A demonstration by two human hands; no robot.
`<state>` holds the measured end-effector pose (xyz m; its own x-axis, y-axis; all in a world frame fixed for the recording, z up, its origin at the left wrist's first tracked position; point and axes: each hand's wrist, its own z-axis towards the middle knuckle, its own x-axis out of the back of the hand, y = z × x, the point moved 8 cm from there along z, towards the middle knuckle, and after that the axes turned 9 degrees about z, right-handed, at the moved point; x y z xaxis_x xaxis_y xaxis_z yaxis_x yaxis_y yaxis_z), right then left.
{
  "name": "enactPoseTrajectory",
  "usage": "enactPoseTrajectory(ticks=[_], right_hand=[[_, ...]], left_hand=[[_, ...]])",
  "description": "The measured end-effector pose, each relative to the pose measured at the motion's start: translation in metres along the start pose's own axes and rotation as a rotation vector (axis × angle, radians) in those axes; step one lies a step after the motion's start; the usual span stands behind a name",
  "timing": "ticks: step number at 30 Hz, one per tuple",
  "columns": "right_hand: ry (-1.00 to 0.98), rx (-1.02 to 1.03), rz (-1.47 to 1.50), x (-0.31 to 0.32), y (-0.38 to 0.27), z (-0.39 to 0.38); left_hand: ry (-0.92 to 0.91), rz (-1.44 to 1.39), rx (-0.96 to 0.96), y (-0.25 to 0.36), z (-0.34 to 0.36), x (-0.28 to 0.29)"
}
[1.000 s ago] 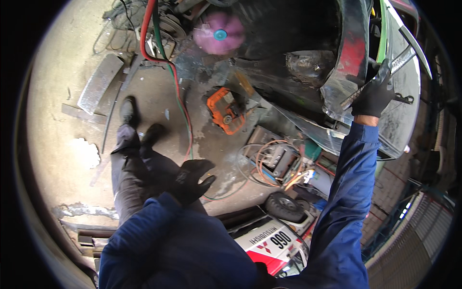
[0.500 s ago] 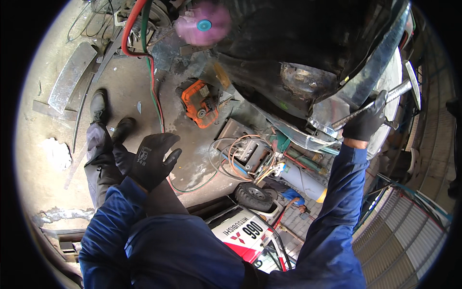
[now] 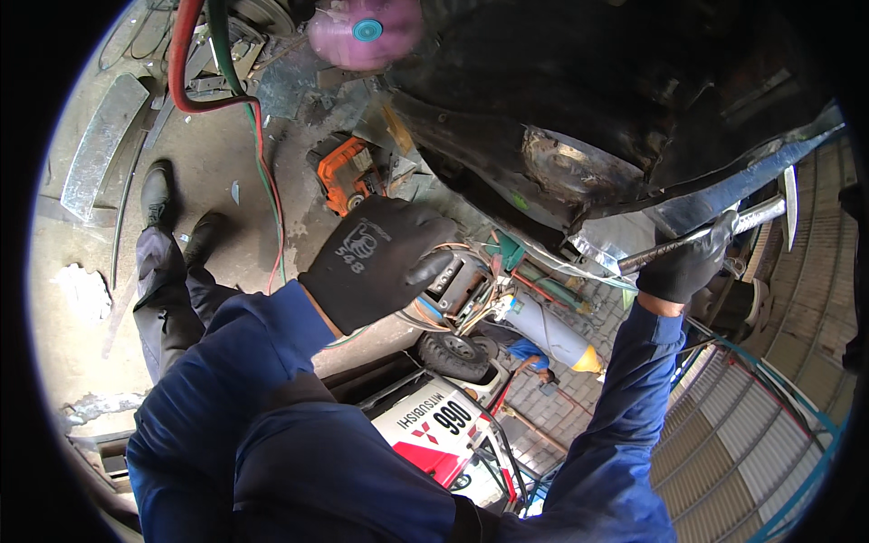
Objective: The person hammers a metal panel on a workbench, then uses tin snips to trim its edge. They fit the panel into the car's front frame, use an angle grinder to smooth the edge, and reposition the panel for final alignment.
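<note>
My right hand (image 3: 690, 262), in a black glove, is wrapped round a hammer (image 3: 760, 214) with a metal shaft. The hammer's narrow head (image 3: 791, 208) points to the right, and the other end of its handle reaches left, beside the bright metal edge (image 3: 605, 237) of a large dark vehicle body panel (image 3: 507, 100). My left hand (image 3: 376, 262), gloved in black too, is in mid-air left of the panel. Its fingers stretch to the right with the thumb apart, and nothing shows in it.
Red and green hoses (image 3: 262, 163) run down across the floor. An orange tool (image 3: 347, 172), a grey gas cylinder (image 3: 549, 331) and a pink spinning fan (image 3: 366, 33) stand around. Another person's legs (image 3: 161, 271) are at left; a white and red vehicle (image 3: 430, 425) is below.
My left hand has moved right and up, toward the panel. The right hand keeps hold of the hammer, now tilted slightly lower at its head. The whole view has shifted a little.
</note>
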<state>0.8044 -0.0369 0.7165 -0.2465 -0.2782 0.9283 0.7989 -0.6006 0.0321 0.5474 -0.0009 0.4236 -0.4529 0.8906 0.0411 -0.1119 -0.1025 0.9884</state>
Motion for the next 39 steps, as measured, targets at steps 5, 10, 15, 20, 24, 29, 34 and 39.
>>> enactPoseTrajectory(ticks=[5,10,15,20,24,29,34,39], right_hand=[[0.01,0.143,-0.139,0.0,-0.011,0.003],[0.034,0.094,-0.082,0.006,-0.001,0.0],[0.008,-0.026,0.053,0.003,0.005,0.0],[0.034,-0.003,0.083,0.002,0.001,0.003],[0.023,-0.036,0.118,0.0,0.006,0.001],[-0.003,0.1,0.004,0.002,-0.003,0.0],[0.035,-0.124,0.304,-0.002,0.01,0.001],[-0.008,-0.068,0.245,-0.004,-0.004,0.0]], left_hand=[[0.0,0.006,-0.024,0.013,-0.007,-0.018],[-0.05,-0.01,-0.003,0.008,-0.028,-0.035],[-0.095,0.012,0.019,0.005,-0.031,-0.037],[-0.128,0.047,-0.012,0.012,-0.016,-0.036],[-0.035,0.019,-0.063,0.024,0.005,-0.029],[-0.094,-0.041,-0.063,0.039,0.026,-0.036],[-0.084,-0.047,-0.072,0.051,0.027,-0.03],[-0.114,-0.053,-0.056,0.05,0.026,-0.025]])
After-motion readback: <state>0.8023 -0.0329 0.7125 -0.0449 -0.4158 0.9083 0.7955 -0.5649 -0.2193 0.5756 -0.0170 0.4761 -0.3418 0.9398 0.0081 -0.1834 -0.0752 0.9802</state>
